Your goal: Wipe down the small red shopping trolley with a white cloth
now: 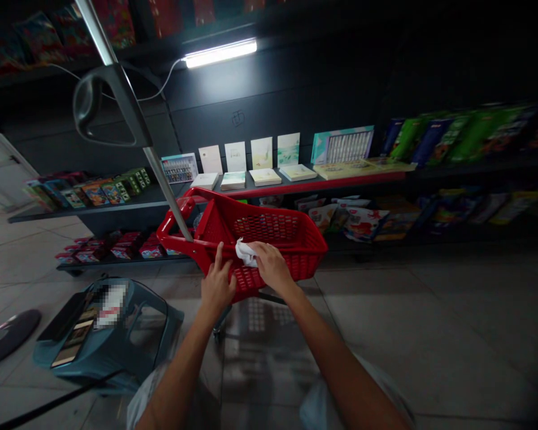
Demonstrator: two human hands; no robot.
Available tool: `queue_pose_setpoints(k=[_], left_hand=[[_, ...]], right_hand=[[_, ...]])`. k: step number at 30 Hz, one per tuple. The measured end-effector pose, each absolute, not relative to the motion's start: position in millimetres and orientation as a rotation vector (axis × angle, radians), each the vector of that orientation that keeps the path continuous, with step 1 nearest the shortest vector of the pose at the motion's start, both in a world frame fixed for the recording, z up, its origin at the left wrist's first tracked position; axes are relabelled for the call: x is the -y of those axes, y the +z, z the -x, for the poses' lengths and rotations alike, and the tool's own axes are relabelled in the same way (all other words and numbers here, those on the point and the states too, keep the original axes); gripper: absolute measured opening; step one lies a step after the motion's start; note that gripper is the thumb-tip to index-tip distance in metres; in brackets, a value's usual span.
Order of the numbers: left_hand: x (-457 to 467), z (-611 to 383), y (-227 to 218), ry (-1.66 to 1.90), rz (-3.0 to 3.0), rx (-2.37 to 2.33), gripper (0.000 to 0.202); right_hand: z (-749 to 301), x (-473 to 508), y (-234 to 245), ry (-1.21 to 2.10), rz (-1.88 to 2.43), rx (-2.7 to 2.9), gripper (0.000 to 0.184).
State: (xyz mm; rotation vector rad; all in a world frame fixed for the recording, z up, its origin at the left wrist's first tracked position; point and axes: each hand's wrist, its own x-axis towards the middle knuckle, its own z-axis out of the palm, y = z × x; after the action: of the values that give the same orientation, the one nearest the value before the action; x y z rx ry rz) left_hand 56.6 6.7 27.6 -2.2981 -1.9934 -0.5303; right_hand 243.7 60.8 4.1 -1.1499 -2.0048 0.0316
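A red plastic shopping basket (269, 230) on wheels stands tilted in front of me on the tiled floor. Its long metal pull handle (112, 107) with a dark grip slants up to the upper left. My left hand (216, 285) grips the basket's near rim, fingers wrapped on it. My right hand (272, 266) is closed on a white crumpled cloth (245, 252) and presses it against the basket's near rim. The inside of the basket looks empty.
Dark shop shelves (296, 185) run along the back with notebooks, card sets and coloured packs, lit by a tube lamp (219, 52). A teal plastic stool (112, 334) with items on it stands at the lower left. Grey tiles stretch to the right.
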Motion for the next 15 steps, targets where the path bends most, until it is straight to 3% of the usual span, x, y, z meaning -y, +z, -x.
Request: queue_pose_setpoints(k=[8, 15], left_hand=[[-7.7, -55.6, 26.5, -0.491, 2.278, 2.041, 0.061], [-14.1, -58.4, 33.3, -0.584, 2.235, 2.060, 0.049]], right_hand=[[-307.2, -68.2, -12.1, -0.057, 1.416, 1.957, 0.043], [-363.1, -77.6, -30.5, -0.021, 1.541, 1.855, 0.040]])
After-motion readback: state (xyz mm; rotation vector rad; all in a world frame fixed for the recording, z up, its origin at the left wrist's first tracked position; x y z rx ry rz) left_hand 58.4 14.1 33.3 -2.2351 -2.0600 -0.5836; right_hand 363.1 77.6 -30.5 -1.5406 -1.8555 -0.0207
